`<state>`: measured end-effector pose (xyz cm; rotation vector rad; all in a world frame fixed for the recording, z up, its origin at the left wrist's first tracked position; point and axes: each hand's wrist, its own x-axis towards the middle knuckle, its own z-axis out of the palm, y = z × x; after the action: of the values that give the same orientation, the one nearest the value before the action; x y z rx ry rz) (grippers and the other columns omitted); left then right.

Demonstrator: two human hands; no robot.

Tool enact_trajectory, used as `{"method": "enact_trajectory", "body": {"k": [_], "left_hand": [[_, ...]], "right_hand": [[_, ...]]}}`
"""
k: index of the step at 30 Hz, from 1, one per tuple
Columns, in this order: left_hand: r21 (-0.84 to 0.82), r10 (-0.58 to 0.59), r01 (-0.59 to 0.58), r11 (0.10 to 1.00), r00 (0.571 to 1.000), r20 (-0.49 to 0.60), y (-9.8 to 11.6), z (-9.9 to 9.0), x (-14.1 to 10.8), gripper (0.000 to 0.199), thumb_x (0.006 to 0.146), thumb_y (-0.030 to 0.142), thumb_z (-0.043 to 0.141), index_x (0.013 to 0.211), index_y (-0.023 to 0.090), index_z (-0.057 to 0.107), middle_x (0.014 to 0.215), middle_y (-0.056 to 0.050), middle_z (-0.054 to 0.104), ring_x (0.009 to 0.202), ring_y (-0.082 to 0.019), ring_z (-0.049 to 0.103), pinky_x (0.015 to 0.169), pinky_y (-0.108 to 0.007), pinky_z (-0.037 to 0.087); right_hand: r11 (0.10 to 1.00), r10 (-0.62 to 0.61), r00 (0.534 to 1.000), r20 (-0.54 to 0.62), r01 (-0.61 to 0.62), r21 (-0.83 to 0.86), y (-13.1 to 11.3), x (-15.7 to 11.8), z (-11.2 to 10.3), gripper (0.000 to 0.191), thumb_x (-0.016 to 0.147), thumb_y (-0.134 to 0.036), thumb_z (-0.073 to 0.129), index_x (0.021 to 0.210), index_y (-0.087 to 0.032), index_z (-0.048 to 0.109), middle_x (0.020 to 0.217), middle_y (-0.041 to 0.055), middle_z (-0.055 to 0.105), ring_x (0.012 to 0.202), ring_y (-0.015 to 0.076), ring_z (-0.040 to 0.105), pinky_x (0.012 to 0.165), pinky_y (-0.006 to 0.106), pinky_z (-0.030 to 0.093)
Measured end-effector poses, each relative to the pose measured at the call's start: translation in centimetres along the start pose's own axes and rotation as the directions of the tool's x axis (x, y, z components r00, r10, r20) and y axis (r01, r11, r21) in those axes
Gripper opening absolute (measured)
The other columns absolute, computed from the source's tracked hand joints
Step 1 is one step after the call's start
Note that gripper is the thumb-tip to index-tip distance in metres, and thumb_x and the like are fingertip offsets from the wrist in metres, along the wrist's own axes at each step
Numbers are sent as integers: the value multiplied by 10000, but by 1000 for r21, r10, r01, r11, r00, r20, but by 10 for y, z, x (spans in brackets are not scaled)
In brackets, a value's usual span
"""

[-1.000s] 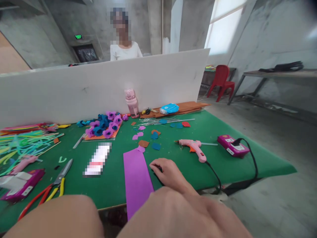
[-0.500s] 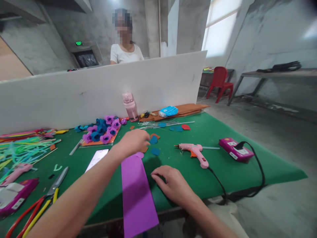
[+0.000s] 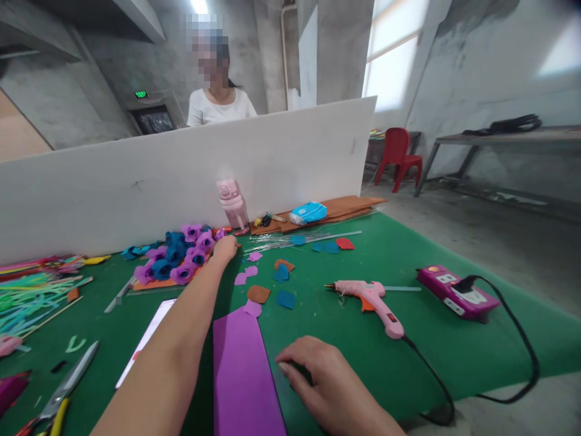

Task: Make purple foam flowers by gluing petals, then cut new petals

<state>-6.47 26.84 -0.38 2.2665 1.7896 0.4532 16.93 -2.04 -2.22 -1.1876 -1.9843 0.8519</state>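
My left hand [image 3: 226, 249] reaches far over the table, beside the purple and blue paper flowers [image 3: 181, 254] and in front of the pink bottle [image 3: 233, 209]. Its fingers are bent, and whatever they hold, if anything, is too small to name. My right hand [image 3: 313, 369] rests low on the green cloth, thumb and fingers curved with a gap between them and nothing inside. Between my arms lies a purple sheet [image 3: 242, 375], with a lilac petal [image 3: 253, 309] at its top edge. Brown and blue petals [image 3: 285, 299] are scattered past it.
A pink glue gun [image 3: 370, 297] lies to the right, its cord running to a magenta power box [image 3: 456, 293]. Scissors [image 3: 68, 381], a phone [image 3: 145, 342] and colored strips [image 3: 40, 303] are at left. A person [image 3: 220, 103] is behind the white board [image 3: 290, 145].
My left hand has moved away from me, toward the flowers and bottle, uncovering several lilac petals. The view has shifted slightly. My right hand keeps its curved pose.
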Motion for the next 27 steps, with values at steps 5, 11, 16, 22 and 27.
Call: {"method": "enact_trajectory", "body": {"k": [5, 11, 16, 22, 27], "left_hand": [[80, 45, -39, 996, 997, -69, 14, -1, -9, 168, 761, 226, 549, 780, 152, 698, 786, -114, 709, 784, -231, 638, 704, -304, 445], [124, 210, -220, 968, 974, 88, 31, 2, -25, 172, 676, 164, 602, 792, 193, 726, 823, -34, 718, 799, -188, 635, 727, -242, 444], [161, 214, -212, 964, 977, 5, 30, 14, -30, 192, 662, 133, 588, 782, 196, 723, 944, -73, 699, 996, -227, 584, 843, -273, 429], [47, 109, -105, 993, 991, -73, 13, 11, -31, 247, 763, 215, 497, 836, 144, 722, 827, -80, 726, 738, -196, 651, 658, -260, 472], [-64, 144, -146, 987, 989, -28, 13, 17, -33, 304, 578, 128, 629, 858, 194, 726, 924, -46, 727, 862, -210, 632, 782, -267, 453]], "right_hand": [[1000, -13, 1000, 22, 12, 17, -7, -1, -6, 187, 865, -202, 500, 896, -248, 679, 851, -7, 693, 815, 144, 604, 723, 235, 421], [1000, -21, 999, 35, 21, 7, -12, -3, -3, 181, 871, -203, 498, 892, -231, 675, 857, 0, 696, 829, 148, 605, 734, 236, 409], [999, -22, 999, 48, 24, -33, -9, -1, 6, 175, 871, -222, 505, 893, -221, 679, 868, 13, 701, 840, 154, 613, 743, 237, 410], [999, -46, 998, 36, 47, -26, -7, 2, 3, 169, 872, -215, 503, 878, -222, 671, 856, 3, 699, 827, 144, 610, 736, 231, 404], [998, -50, 997, 51, 51, -20, -10, 1, 5, 174, 873, -227, 502, 884, -222, 675, 856, 9, 701, 826, 144, 612, 734, 230, 403]]}}
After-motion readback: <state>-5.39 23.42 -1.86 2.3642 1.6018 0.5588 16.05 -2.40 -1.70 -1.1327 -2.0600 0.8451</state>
